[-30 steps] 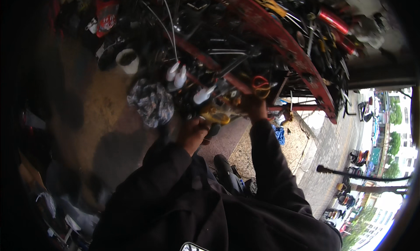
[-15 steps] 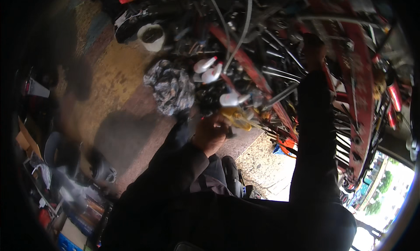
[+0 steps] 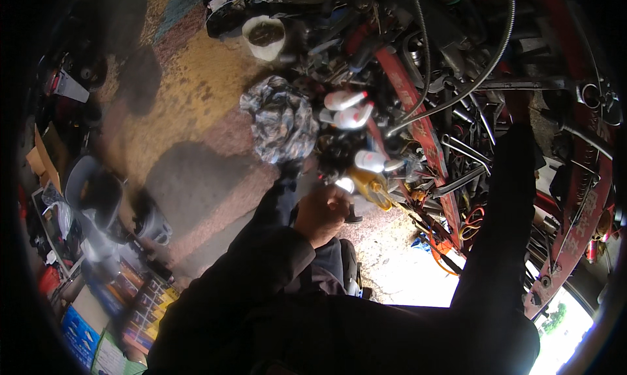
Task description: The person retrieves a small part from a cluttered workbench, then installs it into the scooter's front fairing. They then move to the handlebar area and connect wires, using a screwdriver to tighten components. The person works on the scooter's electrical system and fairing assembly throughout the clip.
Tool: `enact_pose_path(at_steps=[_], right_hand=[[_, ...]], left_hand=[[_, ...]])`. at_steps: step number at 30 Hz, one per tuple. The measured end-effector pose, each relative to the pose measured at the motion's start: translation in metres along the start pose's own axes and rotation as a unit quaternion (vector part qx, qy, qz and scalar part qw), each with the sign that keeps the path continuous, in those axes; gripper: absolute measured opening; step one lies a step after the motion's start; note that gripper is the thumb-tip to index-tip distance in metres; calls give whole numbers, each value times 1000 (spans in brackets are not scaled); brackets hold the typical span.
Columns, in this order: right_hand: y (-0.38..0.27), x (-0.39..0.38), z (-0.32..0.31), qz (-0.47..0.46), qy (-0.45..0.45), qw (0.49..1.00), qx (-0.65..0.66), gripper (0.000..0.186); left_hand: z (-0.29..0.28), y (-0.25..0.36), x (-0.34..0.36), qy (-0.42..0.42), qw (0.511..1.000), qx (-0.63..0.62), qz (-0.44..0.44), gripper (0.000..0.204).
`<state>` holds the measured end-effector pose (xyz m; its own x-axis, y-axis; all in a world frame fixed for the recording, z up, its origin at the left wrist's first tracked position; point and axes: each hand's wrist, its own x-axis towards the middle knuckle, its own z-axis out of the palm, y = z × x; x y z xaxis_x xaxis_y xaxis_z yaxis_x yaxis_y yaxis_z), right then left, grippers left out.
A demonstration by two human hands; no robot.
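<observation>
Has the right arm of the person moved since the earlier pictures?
Yes, forward: its sleeve now reaches past the near end of the left red bar; at first it stopped short of it.

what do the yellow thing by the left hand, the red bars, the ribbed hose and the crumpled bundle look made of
Yellow thing: probably smooth plastic, from its soft gloss. Red bars: likely painted metal, their coat scuffed. Ribbed hose: seemingly bare metal, from its even ridges and grey sheen. Crumpled bundle: mottled thin cloth or plastic film, heavily creased; I can't tell which.
</observation>
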<state>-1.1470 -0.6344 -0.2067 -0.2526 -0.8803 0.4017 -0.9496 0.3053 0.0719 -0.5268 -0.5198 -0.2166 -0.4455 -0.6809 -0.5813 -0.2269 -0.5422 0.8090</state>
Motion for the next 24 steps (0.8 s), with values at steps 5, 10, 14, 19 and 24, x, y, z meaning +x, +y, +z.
enact_pose_path(at_steps=[5,10,14,19,24], right_hand=[[1,0,-5,9,5,1000,5,37],[5,1,-9,17,16,1000,12,38],[5,0,-11,24,19,999,18,39],[2,-5,-15,33,29,999,21,40],[-7,-10,-27,38,49,998,19,41]], left_hand=[[-4,1,4,-10,998,-15,-64,13],[-6,-1,8,-6,999,-11,-47,11],[-8,-4,10,9,997,-32,-72,11],[-15,3,11,15,992,-99,-82,10],[-27,19,15,2,962,-243,-123,13]])
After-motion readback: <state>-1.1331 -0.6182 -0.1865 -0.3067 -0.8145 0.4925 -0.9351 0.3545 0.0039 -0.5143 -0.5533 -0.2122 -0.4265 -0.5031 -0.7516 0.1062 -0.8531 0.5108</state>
